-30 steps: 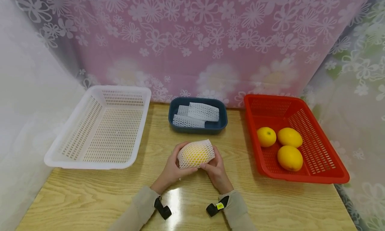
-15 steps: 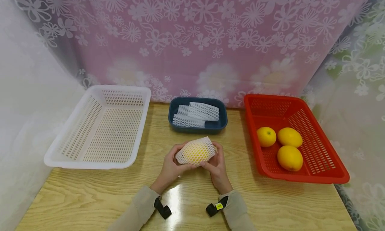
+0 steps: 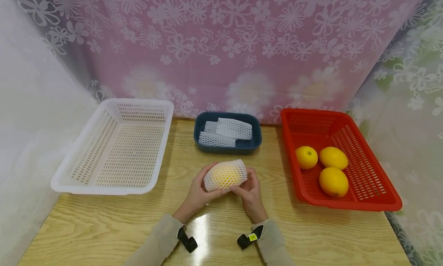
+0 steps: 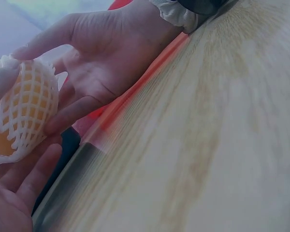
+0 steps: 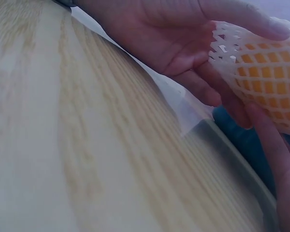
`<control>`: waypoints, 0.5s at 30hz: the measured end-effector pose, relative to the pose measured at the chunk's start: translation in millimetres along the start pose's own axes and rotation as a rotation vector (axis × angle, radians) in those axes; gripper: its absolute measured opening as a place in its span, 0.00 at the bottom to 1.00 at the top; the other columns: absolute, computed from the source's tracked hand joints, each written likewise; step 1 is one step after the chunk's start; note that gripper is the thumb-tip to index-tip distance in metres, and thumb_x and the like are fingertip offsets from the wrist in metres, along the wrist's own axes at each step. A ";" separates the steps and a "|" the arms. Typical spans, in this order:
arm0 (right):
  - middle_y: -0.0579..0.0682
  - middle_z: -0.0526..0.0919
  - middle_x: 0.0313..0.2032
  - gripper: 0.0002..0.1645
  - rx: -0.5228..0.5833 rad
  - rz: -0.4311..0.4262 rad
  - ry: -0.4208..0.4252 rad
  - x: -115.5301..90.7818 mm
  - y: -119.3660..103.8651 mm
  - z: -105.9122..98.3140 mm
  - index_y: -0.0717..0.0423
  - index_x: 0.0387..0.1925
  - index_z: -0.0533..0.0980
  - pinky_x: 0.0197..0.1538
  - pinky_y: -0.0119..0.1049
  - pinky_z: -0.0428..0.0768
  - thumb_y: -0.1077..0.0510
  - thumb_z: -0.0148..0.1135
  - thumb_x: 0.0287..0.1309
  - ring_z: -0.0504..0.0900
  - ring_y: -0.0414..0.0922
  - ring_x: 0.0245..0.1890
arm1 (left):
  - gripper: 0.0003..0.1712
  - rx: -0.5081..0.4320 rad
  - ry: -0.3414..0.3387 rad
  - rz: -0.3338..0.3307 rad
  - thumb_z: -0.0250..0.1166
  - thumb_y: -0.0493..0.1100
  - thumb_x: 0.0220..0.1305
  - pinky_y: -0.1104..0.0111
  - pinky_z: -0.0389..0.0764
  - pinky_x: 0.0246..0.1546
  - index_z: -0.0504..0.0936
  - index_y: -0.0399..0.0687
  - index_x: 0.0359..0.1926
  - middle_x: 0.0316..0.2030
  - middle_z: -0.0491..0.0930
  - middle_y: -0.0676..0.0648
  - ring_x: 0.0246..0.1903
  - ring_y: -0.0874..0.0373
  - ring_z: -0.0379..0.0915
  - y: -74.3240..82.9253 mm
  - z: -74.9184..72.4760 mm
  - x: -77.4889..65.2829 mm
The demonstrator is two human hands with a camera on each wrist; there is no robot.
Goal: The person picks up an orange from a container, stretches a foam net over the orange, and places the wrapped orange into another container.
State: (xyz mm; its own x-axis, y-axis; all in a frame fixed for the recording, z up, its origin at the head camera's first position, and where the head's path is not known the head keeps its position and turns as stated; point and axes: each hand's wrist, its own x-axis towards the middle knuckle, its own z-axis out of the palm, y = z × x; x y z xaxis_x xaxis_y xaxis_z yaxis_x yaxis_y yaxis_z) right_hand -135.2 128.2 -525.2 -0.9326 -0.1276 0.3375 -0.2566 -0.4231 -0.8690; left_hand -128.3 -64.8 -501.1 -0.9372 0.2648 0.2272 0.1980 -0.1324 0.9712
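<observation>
A lemon [image 3: 226, 177] in a white foam net sleeve [image 3: 241, 168] is held up between both hands, above the front middle of the table. My left hand [image 3: 198, 192] grips its left end, thumb along the near side and fingers behind. From the right, my right hand [image 3: 251, 193] pinches the sleeve's other end with the thumb in front. The left wrist view shows the netting [image 4: 31, 99] stretched round the fruit, with a bare yellow patch at the lower end. In the right wrist view the sleeve [image 5: 224, 53] extends past the lemon [image 5: 270, 72], and fingers support it from below.
A dark blue tray [image 3: 228, 150] with several foam net sleeves [image 3: 234, 128] stands behind the hands. On the left is a white basket [image 3: 162, 150]. A red basket [image 3: 349, 204] on the right holds 3 lemons [image 3: 333, 181]. A pink flowered cloth [image 3: 221, 66] hangs behind the wooden table [image 3: 104, 227].
The netted lemon rose slightly and tilted, then came back down a little. Both hands keep their hold on it, shifting only slightly; baskets and tray are unmoved.
</observation>
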 end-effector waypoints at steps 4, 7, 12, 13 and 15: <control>0.55 0.73 0.52 0.26 -0.006 0.010 0.017 -0.7 -0.2 -0.5 0.65 0.48 0.67 0.53 0.34 0.76 0.73 0.70 0.50 0.75 0.45 0.53 | 0.49 0.002 -0.006 -0.005 0.75 0.29 0.51 0.66 0.75 0.54 0.63 0.45 0.73 0.67 0.67 0.41 0.61 0.47 0.67 0.5 0.3 0.1; 0.54 0.75 0.51 0.25 -0.017 0.020 0.034 -1.2 0.0 -1.3 0.62 0.47 0.69 0.52 0.33 0.77 0.72 0.70 0.49 0.75 0.45 0.52 | 0.49 0.000 -0.006 0.004 0.75 0.29 0.51 0.66 0.75 0.54 0.63 0.45 0.72 0.66 0.67 0.40 0.60 0.47 0.67 -0.3 0.1 0.3; 0.53 0.77 0.49 0.25 -0.014 0.013 0.055 -1.2 1.0 -1.8 0.60 0.46 0.71 0.49 0.33 0.78 0.74 0.71 0.48 0.77 0.44 0.49 | 0.48 0.014 0.003 0.005 0.76 0.29 0.50 0.66 0.75 0.54 0.64 0.45 0.71 0.65 0.68 0.41 0.59 0.48 0.67 0.3 0.5 0.8; 0.53 0.77 0.48 0.25 -0.011 0.010 0.059 -1.2 1.0 -1.7 0.60 0.46 0.71 0.49 0.33 0.78 0.74 0.71 0.47 0.77 0.44 0.48 | 0.48 0.017 0.004 0.004 0.76 0.30 0.50 0.66 0.75 0.54 0.64 0.44 0.71 0.65 0.68 0.41 0.59 0.48 0.68 0.8 0.6 0.8; 0.52 0.77 0.47 0.24 -0.006 0.002 0.065 -1.1 0.8 -1.4 0.59 0.44 0.72 0.49 0.33 0.78 0.75 0.71 0.46 0.77 0.44 0.48 | 0.48 0.024 0.006 0.001 0.76 0.30 0.51 0.66 0.75 0.54 0.64 0.43 0.71 0.65 0.68 0.40 0.59 0.49 0.68 1.9 1.0 0.9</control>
State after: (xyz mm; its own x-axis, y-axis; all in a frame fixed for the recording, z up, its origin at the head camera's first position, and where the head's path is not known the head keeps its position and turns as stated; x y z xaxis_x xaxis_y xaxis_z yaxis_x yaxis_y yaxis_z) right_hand -134.8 129.3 -526.7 -0.9475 -0.0693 0.3120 -0.2565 -0.4177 -0.8716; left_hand -128.5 -63.9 -499.0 -0.9386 0.2593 0.2278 0.2057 -0.1098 0.9724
